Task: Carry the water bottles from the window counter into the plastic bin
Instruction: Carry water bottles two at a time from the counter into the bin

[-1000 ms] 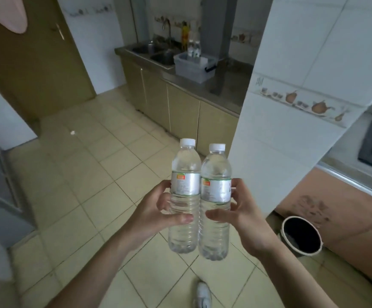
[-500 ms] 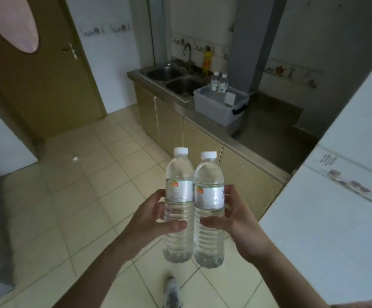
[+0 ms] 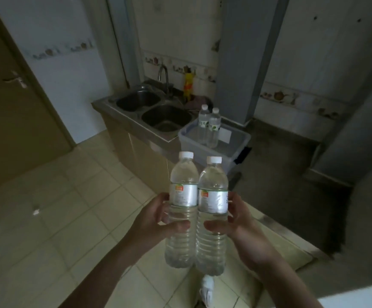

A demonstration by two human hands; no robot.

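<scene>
I hold two clear water bottles upright and side by side in front of me. My left hand [image 3: 153, 221] grips the left bottle [image 3: 181, 210] and my right hand [image 3: 239, 227] grips the right bottle [image 3: 212, 215]. Both have white caps and silver labels. Ahead on the steel counter stands the translucent plastic bin [image 3: 236, 150], with two more water bottles [image 3: 209, 127] standing upright in its far left corner.
A double steel sink [image 3: 154, 110] with a tap lies left of the bin, a yellow bottle [image 3: 188, 86] behind it. A grey pillar [image 3: 242, 63] rises behind the bin. A brown door [image 3: 14, 96] is at left. Tiled floor [image 3: 69, 218] lies below.
I have walked nearer to the counter, so the bin and sink look larger and more central. The white wall at the right has slid out of view. Both bottles stay in my hands.
</scene>
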